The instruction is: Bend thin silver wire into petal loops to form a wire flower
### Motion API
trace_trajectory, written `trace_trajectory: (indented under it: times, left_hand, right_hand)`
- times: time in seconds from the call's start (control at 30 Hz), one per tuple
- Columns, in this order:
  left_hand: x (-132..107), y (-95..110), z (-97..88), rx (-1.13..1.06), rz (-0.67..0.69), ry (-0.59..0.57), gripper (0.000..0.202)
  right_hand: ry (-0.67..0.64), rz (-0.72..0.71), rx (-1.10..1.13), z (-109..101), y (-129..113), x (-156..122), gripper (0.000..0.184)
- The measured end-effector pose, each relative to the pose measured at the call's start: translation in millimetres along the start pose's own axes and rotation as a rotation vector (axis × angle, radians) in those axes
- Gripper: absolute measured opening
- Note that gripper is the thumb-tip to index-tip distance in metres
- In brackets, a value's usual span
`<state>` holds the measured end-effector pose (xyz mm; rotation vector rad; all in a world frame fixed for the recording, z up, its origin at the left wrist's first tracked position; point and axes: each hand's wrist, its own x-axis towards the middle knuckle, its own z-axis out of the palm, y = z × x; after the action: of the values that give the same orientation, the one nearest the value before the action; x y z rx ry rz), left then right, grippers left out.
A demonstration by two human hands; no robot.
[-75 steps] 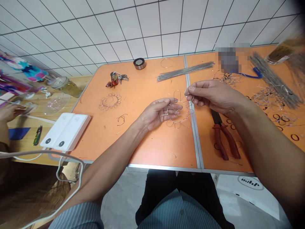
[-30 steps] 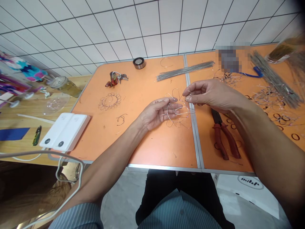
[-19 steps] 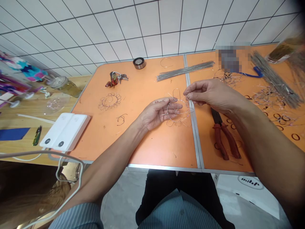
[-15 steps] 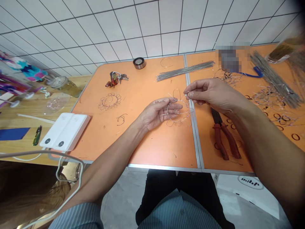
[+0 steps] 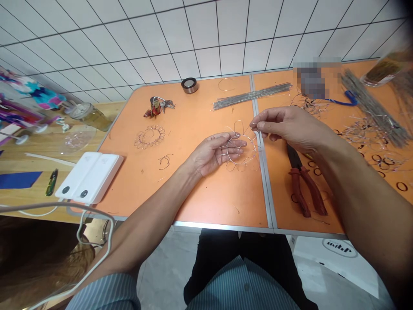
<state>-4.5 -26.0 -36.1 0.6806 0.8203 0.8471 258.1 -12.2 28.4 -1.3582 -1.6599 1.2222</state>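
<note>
Closest in, a striped shirt (image 5: 241,288) and dark trousers (image 5: 222,262) sit below the near edge of the orange table (image 5: 219,202). Just beyond that edge, the wire flower (image 5: 242,160) lies in the air above the tabletop, roughly round with thin looped petals, so it has no clear long axis; one taller loop points away from the person.

The left hand (image 5: 214,155) is turned palm up and loosely curled, cradling the flower's left side on its fingers. The right hand (image 5: 292,128) comes in from the right, nearer the flower's upper right edge, its thumb and forefinger pressed together in a pinch on a thin wire end. The two hands are close, with only the flower between them.

Just right of the flower, a metal seam (image 5: 265,181) runs across the table, and below the right wrist lie red-handled pliers (image 5: 305,193). Left of the flower there is open orange tabletop, then a smaller finished wire flower (image 5: 149,137) and a bent wire scrap (image 5: 165,161). Beyond the flower lie a bundle of straight wires (image 5: 251,96) and a roll of tape (image 5: 189,85), with a tangle of wire pieces (image 5: 364,133) farther right
</note>
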Motion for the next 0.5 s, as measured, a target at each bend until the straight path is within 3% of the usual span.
trace_trajectory:
  times: [0.17,0.5]
  left_hand:
    - [0.3,-0.3,0.0,-0.013,0.004,0.021,0.022]
    - [-2.4,1.2,4.2,0.041,0.0,0.018,0.022]
  right_hand:
    - [0.019,0.001,-0.1,0.7,-4.7,-3.1,0.034]
    - [0.13,-0.056,-0.22,9.2,-10.8,-5.4,0.025]
